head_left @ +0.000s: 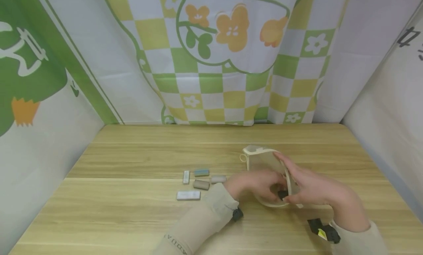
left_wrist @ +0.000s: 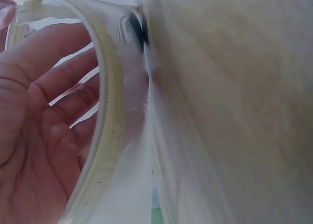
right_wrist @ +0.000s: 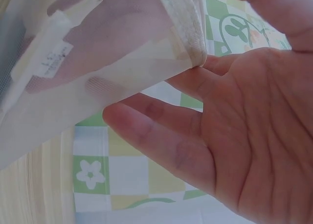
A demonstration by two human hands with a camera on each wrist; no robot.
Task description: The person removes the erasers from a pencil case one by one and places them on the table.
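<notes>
A translucent mesh zip pouch (head_left: 264, 161) with a cream zipper edge stands tilted on the table between both hands. My left hand (head_left: 264, 183) reaches in at its mouth; in the left wrist view the left hand (left_wrist: 44, 121) has spread, slightly bent fingers behind the zipper band (left_wrist: 110, 116), with nothing visible in the palm. Near its fingertips in the head view is a dark piece (head_left: 283, 195), partly hidden. With thumb and fingers on either side of the rim, my right hand (head_left: 314, 183) holds the pouch. Through the mesh, the right wrist view shows a white label (right_wrist: 54, 57).
Left of the pouch lie several small pieces: a white-topped block (head_left: 188, 195), a smaller upright block (head_left: 186, 177), a blue-striped one (head_left: 201, 172), a brown cylinder (head_left: 201, 184) and a grey one (head_left: 218, 179). Patterned cloth (head_left: 218, 82) hangs behind the wooden table (head_left: 132, 156).
</notes>
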